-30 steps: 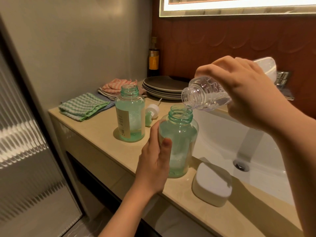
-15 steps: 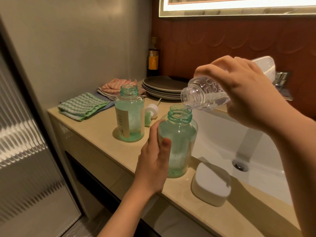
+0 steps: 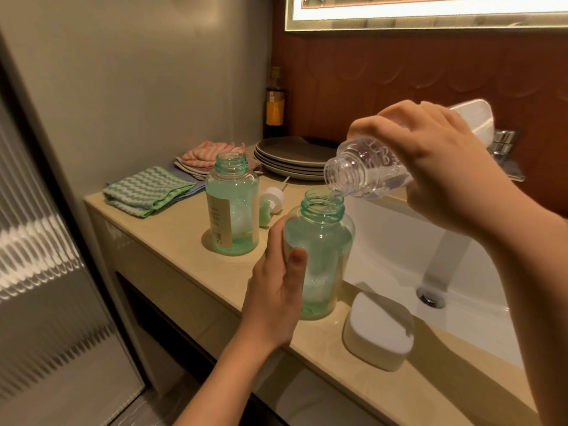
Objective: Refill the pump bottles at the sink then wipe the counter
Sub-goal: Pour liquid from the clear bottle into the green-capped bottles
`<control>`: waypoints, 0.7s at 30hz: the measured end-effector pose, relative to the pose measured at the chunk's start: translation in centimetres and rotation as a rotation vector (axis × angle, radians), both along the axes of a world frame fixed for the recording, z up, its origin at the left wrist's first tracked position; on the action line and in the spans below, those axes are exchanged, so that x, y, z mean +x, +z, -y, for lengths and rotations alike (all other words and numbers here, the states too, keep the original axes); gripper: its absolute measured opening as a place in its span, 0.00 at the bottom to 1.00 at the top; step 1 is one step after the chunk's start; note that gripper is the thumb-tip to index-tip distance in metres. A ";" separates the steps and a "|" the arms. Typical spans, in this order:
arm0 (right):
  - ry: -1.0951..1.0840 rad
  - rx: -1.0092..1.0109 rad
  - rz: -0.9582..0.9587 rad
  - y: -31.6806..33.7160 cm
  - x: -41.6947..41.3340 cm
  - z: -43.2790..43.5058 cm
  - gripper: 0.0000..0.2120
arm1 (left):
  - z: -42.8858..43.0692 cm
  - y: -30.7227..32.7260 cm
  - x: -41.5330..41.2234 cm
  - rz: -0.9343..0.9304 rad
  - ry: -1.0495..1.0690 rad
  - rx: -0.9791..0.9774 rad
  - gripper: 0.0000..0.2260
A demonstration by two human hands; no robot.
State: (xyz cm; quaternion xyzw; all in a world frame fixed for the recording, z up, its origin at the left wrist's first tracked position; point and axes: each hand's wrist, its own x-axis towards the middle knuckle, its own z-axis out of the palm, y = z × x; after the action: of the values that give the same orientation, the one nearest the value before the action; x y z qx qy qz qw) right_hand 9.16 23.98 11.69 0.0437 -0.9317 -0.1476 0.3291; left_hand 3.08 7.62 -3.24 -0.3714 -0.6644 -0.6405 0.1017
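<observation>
My left hand (image 3: pixel 276 290) is wrapped around the near green bottle (image 3: pixel 319 250), which stands uncapped on the desk (image 3: pixel 172 238) at the edge of the sink (image 3: pixel 399 247). My right hand (image 3: pixel 436 167) grips a clear bottle (image 3: pixel 365 172), tipped mouth-down just over the green one's neck. The second green bottle (image 3: pixel 232 207) stands open behind, beside a loose pump cap (image 3: pixel 270 201).

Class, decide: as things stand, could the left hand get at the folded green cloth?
Probably yes, once it lets go: the left hand grips the near bottle. The green cloth lies uncovered at the left end of the counter; the second bottle stands right of that path.
</observation>
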 end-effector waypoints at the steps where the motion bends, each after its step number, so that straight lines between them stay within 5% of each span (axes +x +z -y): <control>1: -0.001 0.001 -0.001 0.0 0.0 0.0 0.35 | 0.0 0.0 0.0 0.003 0.001 -0.003 0.23; 21: -0.017 0.011 -0.003 0.2 0.1 0.5 0.32 | 0.0 0.1 0.0 0.001 0.004 -0.005 0.22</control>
State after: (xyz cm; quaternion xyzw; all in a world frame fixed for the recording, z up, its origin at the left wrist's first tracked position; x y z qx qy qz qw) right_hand 9.25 23.52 11.84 0.0372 -0.9308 -0.1555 0.3289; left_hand 3.09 7.65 -3.15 -0.3702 -0.6668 -0.6388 0.1016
